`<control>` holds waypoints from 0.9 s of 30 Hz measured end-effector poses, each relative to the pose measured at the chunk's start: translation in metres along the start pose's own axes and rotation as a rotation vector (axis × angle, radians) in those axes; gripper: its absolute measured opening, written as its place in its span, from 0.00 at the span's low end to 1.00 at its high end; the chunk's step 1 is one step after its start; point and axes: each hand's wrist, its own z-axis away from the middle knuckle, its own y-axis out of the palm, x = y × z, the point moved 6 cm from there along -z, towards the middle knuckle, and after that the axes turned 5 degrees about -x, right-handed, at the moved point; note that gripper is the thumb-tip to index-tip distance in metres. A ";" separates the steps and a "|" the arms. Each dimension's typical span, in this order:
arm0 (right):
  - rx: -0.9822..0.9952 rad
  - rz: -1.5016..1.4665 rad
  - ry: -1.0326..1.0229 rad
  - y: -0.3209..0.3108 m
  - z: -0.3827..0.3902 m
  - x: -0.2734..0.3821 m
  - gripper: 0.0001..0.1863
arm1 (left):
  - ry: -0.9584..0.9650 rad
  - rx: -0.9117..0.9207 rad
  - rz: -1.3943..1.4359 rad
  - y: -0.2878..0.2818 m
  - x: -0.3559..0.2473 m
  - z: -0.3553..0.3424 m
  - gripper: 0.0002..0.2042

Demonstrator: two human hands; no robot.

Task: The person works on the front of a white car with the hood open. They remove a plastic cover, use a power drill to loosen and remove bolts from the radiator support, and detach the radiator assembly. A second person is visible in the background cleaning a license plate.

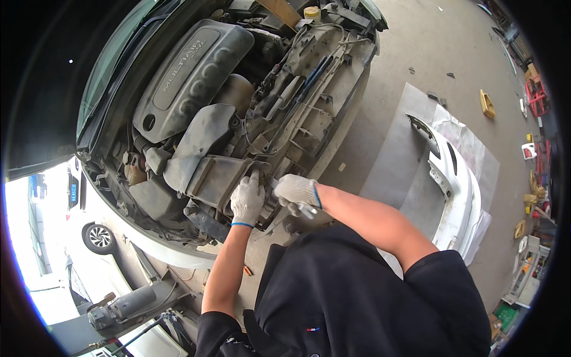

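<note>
One ribbed dark housing (215,180) sits near left; at its right edge is one gloved left hand (247,201), fingertips too hidden to tell its grip. One gloved right hand (296,191) curls around one shiny tool (307,210); one white bumper (464,196) lies right.

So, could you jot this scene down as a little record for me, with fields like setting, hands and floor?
Setting: a car with its engine cover exposed
Left hand: gloved, fingers at the edge of a dusty plastic housing
Right hand: gloved, gripping a shiny metal tool, type unclear
Floor: white bumper on grey sheeting, yellow container nearby
</note>
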 end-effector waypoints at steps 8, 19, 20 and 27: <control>0.130 -0.483 -0.025 0.020 -0.007 -0.014 0.08 | -0.005 0.002 -0.017 0.002 0.001 -0.004 0.25; -0.331 0.355 -0.561 0.003 -0.006 -0.006 0.17 | 0.020 0.018 -0.081 -0.001 -0.004 -0.007 0.25; -0.324 0.335 -0.549 0.003 -0.005 -0.006 0.17 | 0.020 0.031 -0.091 0.001 -0.003 -0.006 0.25; 0.255 -0.344 -0.101 0.012 -0.043 -0.036 0.13 | 0.022 0.101 -0.145 0.003 -0.006 -0.009 0.26</control>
